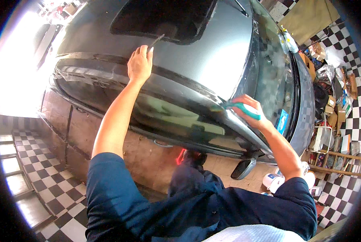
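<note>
A dark grey car stands in front of me, its roof [220, 52] spread below my hands. My left hand [140, 66] is closed over the roof's near side. Between its fingers is a thin, slim tool [158, 39], its tip pointing toward the dark sunroof glass [160, 18]. My right hand [251, 107] is wrapped round a tool with a teal-and-white handle [249, 111]. That tool's blurred working end reaches the roof's front corner, at the top of the windshield pillar [245, 129]; its exact kind cannot be made out.
The windshield [269, 60] lies to the right. Below the pillar juts a side mirror [243, 168]. White buckets [273, 182] stand on the floor near my right arm. Boxes and clutter [331, 105], plus a wooden ladder [342, 161], lie farther right on the checkered floor [51, 181].
</note>
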Tool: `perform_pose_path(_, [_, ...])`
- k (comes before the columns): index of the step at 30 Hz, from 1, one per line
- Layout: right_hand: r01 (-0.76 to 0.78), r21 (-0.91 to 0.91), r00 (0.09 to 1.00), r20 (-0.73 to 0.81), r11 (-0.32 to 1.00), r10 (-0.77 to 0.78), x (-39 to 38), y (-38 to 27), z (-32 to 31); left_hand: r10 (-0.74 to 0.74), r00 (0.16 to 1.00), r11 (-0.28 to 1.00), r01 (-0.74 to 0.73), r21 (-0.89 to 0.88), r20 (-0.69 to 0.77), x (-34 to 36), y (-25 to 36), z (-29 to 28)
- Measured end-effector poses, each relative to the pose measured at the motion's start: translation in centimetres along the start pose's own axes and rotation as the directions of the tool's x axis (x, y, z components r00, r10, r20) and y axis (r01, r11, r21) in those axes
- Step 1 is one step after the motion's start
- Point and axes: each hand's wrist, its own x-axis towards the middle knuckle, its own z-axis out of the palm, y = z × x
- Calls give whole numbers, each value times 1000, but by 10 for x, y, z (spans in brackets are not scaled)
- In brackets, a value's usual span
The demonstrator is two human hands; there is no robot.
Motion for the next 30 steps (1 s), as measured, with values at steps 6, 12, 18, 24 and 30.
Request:
perform_pose_path(6, [-233, 293, 852, -398, 928, 339, 95, 67, -47, 12, 1000, 1000, -12, 12, -13, -2, 3, -2])
perform_pose_path(12, [-141, 430, 658, -633, 892, 409, 252, 159, -82, -1, 998, 999, -1, 36, 63, -3, -1, -5])
perform_pose_path(18, [-443, 23, 578, -756, 896, 306, 358, 242, -116, 36, 996, 998, -40, 54, 80, 2, 4, -3])
perform_pose_path(24, [-410, 14, 581, -767, 912, 273, 389, 295, -105, 8, 993, 999, -13, 41, 119, -1, -1, -4])
perform_pose_path(30, [-414, -44, 773, -545, 909, 325, 378, 267, -110, 24, 992, 999, -27, 25, 121, 2, 2, -5])
